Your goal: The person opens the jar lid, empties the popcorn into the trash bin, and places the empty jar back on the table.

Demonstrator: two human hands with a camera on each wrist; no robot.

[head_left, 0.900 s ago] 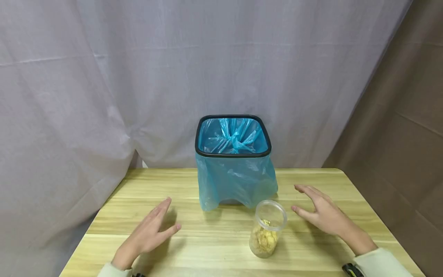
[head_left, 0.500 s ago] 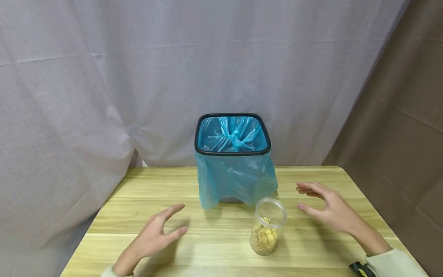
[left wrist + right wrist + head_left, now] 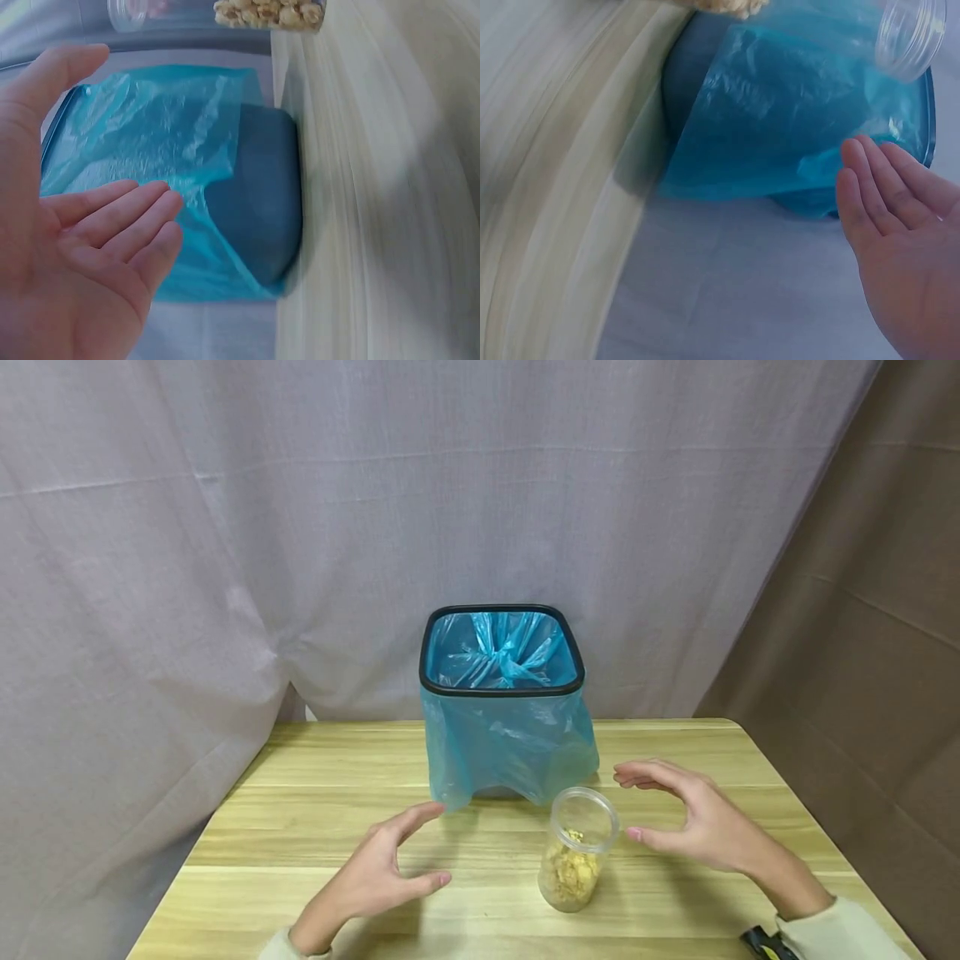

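A clear plastic jar (image 3: 573, 860) without a lid stands upright on the table, its lower part filled with popcorn (image 3: 270, 13). To the right of the jar is my right hand (image 3: 701, 822), thumb and fingers spread apart, close to it but not touching. My left hand (image 3: 375, 868) is held above the table to the jar's left, with a wider gap; its thumb and fingers are parted and nothing is between them. Behind the jar stands a trash bin (image 3: 502, 693) with a black rim, lined with a blue plastic bag (image 3: 510, 743) that hangs over its outside.
The wooden table (image 3: 300, 802) has its back edge against a grey curtain (image 3: 337, 527). A brown cloth (image 3: 862, 677) hangs along the right side. Inside the bin the blue bag is knotted or bunched.
My left hand has moved right, toward the jar, and its thumb and fingers have parted more. My right hand drew slightly away, then came left toward the jar. Jar and bin stay put.
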